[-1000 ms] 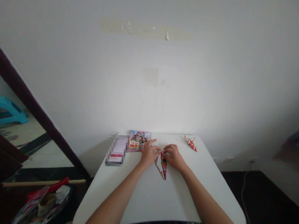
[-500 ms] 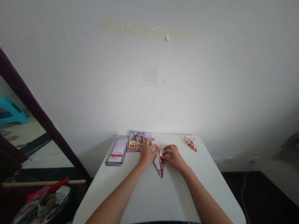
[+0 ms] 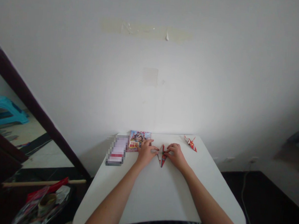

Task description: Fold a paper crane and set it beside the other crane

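A folded paper piece (image 3: 162, 161), diamond-shaped with red and white print, lies between my two hands on the white table. My left hand (image 3: 145, 154) pinches its left edge between thumb and fingertips, the other fingers raised near a printed booklet (image 3: 135, 137). From the other side, my right hand (image 3: 176, 156) grips the right edge with thumb and index finger, its other fingers curled. Further back on the right rests a finished-looking paper crane (image 3: 190, 143) in the same red print, apart from both hands.
On the table's left edge lies a phone (image 3: 117, 151), blurred by pixels. The white table (image 3: 147, 204) stands against a wall (image 3: 215, 78) with old tape marks. A framed mirror (image 3: 31, 87) leans at left, above a wooden stick (image 3: 44, 183) and a heap of bags.
The folded paper has shifted away from me and its lower tip now sits further back. My hands have moved slightly, with the fingers now at the paper's side corners.
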